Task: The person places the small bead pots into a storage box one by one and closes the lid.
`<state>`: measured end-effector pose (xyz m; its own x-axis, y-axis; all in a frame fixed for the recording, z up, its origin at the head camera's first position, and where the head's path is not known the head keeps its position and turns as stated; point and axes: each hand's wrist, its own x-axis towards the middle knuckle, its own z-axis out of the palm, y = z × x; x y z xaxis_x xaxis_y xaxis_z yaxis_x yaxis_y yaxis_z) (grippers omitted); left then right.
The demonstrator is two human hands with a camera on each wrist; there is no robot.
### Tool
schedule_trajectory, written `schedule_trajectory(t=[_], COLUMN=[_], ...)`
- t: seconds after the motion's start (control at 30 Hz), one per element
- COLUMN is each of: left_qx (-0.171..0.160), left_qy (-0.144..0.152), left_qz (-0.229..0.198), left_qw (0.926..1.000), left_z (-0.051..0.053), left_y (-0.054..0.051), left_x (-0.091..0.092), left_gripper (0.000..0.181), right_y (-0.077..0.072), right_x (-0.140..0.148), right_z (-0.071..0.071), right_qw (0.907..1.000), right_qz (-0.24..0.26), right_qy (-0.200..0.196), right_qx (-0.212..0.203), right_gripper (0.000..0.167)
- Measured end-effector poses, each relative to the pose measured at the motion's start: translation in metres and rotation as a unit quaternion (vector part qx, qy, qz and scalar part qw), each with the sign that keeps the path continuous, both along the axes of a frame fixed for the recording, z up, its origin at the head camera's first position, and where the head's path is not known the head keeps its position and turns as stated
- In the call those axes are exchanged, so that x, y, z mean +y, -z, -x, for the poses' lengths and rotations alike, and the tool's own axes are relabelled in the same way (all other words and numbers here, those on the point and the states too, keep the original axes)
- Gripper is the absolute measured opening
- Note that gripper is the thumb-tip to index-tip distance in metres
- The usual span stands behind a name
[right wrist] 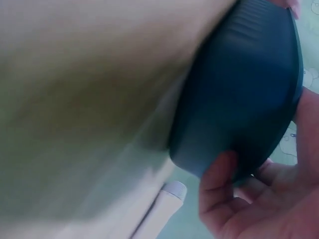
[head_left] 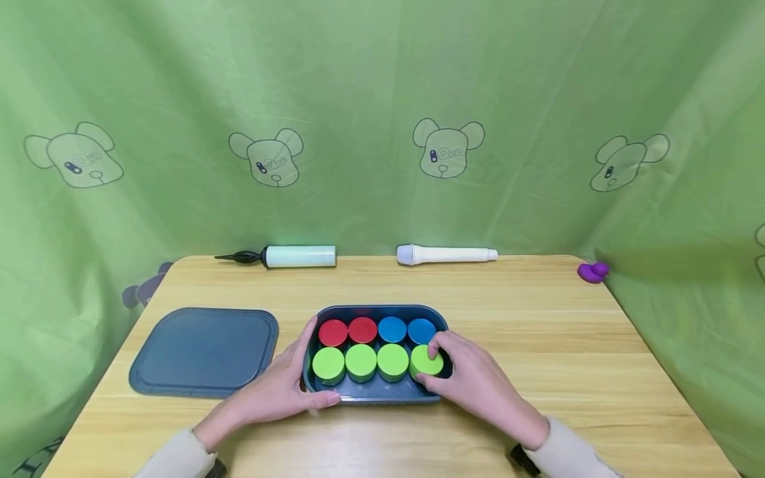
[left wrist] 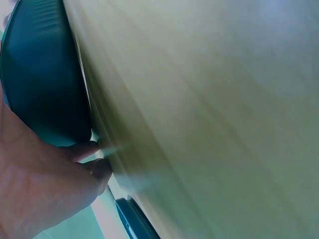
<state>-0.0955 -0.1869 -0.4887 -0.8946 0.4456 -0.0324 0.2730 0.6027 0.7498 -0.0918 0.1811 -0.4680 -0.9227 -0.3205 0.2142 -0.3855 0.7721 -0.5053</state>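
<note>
A dark blue rectangular box holds several round-topped tubs. Red tubs and blue tubs stand in the back row, and green tubs fill the front row. My left hand grips the box's left end, thumb along the front edge and fingers against the side. At the right end, my right hand pinches the rightmost green tub between thumb and index finger. The right wrist view shows another finger of that hand against the outside of the box.
A flat dark blue lid lies left of the box. Along the table's back edge lie a hand pump and a white microphone. A purple duck-shaped object sits at the back right corner. Green cloth hangs behind and beside the table.
</note>
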Motion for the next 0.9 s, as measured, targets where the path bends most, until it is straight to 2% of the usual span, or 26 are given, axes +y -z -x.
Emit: schedule_trajectory(t=[0.17, 0.37, 0.53, 0.7, 0.77, 0.9], left_qx=[0.004, 0.002, 0.006, 0.017, 0.022, 0.025], left_qy=[0.001, 0.001, 0.001, 0.007, 0.01, 0.016], left_qz=[-0.001, 0.003, 0.005, 0.001, 0.003, 0.006], left_qw=[1.0, 1.0, 1.0, 0.9998, 0.9997, 0.9995], left_z=[-0.001, -0.001, -0.001, -0.001, -0.002, -0.005], left_y=[-0.001, -0.002, -0.002, -0.001, -0.001, -0.004], left_x=[0.0, 0.0, 0.0, -0.001, -0.003, -0.006], left_gripper=[0.133, 0.133, 0.133, 0.131, 0.129, 0.125], right_y=[-0.006, -0.006, -0.006, -0.002, -0.001, 0.002], right_x=[-0.003, -0.003, -0.001, 0.007, 0.011, 0.021], right_z=[0.002, 0.001, -0.003, -0.007, -0.009, -0.011], right_qw=[0.9996, 0.9993, 0.9984, 0.9958, 0.9962, 0.9983], right_qz=[-0.022, -0.033, -0.048, -0.039, -0.033, -0.021], right_qy=[0.0, 0.002, 0.0, -0.016, -0.026, -0.041], right_qx=[-0.02, -0.015, 0.032, 0.081, 0.076, 0.037], right_gripper=[0.035, 0.033, 0.032, 0.035, 0.039, 0.06])
